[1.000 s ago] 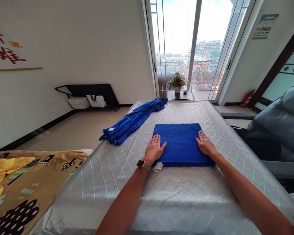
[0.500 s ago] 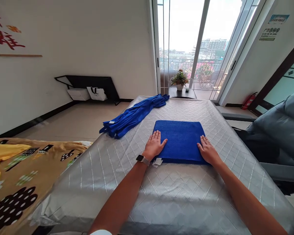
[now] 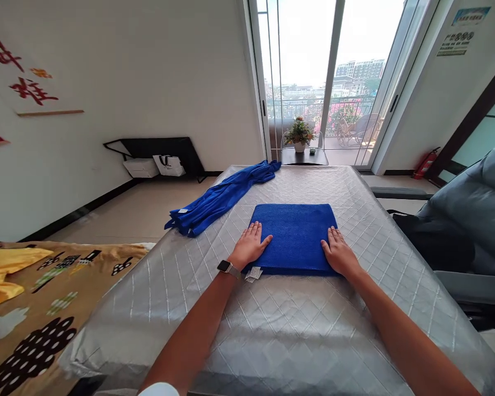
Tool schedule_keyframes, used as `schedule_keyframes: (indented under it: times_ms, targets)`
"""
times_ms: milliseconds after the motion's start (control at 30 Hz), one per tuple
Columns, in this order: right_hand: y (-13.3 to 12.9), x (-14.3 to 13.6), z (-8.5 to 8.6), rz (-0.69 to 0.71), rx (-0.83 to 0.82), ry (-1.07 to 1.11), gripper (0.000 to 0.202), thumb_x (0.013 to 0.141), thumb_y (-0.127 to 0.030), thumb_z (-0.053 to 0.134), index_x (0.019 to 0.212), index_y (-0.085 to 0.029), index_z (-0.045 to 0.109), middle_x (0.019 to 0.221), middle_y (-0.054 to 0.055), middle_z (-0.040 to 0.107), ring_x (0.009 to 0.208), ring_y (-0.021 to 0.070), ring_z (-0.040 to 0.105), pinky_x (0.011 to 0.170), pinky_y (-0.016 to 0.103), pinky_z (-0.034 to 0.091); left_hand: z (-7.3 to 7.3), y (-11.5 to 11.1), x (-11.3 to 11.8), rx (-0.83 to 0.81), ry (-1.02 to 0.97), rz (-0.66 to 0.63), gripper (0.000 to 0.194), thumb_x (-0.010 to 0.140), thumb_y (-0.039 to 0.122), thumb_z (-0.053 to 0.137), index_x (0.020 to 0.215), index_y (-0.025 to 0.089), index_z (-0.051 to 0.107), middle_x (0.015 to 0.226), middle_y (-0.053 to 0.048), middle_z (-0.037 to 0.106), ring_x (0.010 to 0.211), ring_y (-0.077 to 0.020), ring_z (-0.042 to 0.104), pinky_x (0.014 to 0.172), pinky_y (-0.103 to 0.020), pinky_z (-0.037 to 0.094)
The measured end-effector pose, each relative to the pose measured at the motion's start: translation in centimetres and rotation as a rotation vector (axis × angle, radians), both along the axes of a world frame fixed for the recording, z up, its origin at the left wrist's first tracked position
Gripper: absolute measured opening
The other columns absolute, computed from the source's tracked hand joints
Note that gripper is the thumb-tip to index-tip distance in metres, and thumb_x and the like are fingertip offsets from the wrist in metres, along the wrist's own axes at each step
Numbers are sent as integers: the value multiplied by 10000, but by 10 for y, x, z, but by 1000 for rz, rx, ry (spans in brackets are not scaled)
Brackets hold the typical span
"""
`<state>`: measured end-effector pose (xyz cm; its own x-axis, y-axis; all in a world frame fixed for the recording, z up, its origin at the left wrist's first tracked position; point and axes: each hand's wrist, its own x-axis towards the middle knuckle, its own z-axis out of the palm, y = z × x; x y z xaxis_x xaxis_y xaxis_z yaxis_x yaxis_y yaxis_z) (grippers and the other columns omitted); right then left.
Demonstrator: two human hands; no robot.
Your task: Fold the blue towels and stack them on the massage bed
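A blue towel (image 3: 293, 236), folded into a flat rectangle, lies in front of me with a white label (image 3: 253, 274) poking out at its near left corner. My left hand (image 3: 251, 245) rests flat on its left edge, fingers stretched out and thumb toward the middle. On the opposite edge lies my right hand (image 3: 340, 252), also flat with its fingers extended. Neither hand grips anything. Farther back on the left, a loosely gathered blue cloth (image 3: 223, 198) stretches diagonally, bunched and wrinkled.
Under the towel is a table-like surface with a silver quilted cover (image 3: 305, 313). To the left is a brown patterned blanket (image 3: 86, 286) with a yellow cloth (image 3: 8, 269). A grey padded chair (image 3: 474, 203) stands at right. Beyond the far edge is a potted plant (image 3: 300, 135).
The view has shifted slightly, so the towel and hands appear a little farther left. Both hands stay flat on the towel's side edges.
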<state>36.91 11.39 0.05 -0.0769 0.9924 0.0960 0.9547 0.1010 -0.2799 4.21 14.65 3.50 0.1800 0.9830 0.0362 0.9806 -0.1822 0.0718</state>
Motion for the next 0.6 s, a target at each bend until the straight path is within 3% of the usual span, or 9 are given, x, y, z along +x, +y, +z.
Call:
schedule_keyframes:
  times_ms: [133, 300, 400, 500, 600]
  targets:
    - [0, -1, 2, -5, 0, 4, 739, 1055, -465, 207, 1611, 19, 255, 1691, 182, 214, 1588, 259, 127, 1282, 398, 197, 9, -9, 36, 29, 44, -86, 836, 1043, 640, 204, 1592, 22, 328, 1662, -204, 287, 1561, -305, 251, 1279, -446, 202]
    - [-1, 0, 3, 5, 2, -11, 724, 1055, -433, 221, 1605, 37, 259, 1687, 199, 218, 1583, 280, 144, 1278, 406, 207, 7, -19, 133, 78, -46, -428, 757, 1069, 590, 152, 1587, 85, 375, 1661, -138, 332, 1559, -238, 270, 1282, -399, 214]
    - [-1, 2, 2, 41, 7, -17, 696, 1052, -378, 216, 1599, 50, 260, 1684, 205, 220, 1587, 264, 129, 1279, 417, 204, 2, -19, 172, 109, -103, -488, 715, 1085, 542, 161, 1576, 75, 392, 1652, -146, 347, 1556, -238, 278, 1283, -409, 220]
    - [-2, 2, 2, 50, 10, -24, 696, 1050, -378, 217, 1597, 50, 266, 1681, 206, 228, 1587, 261, 133, 1275, 429, 216, 0, -21, 176, 116, -120, -469, 718, 1082, 556, 181, 1578, 82, 393, 1653, -149, 341, 1558, -245, 273, 1282, -415, 229]
    - [-3, 0, 5, 3, 11, -30, 713, 1049, -417, 229, 1603, 29, 274, 1682, 191, 238, 1579, 274, 171, 1273, 413, 220, 2, -27, 147, 83, -107, -437, 775, 1066, 606, 159, 1596, 74, 352, 1671, -142, 295, 1570, -241, 236, 1293, -413, 201]
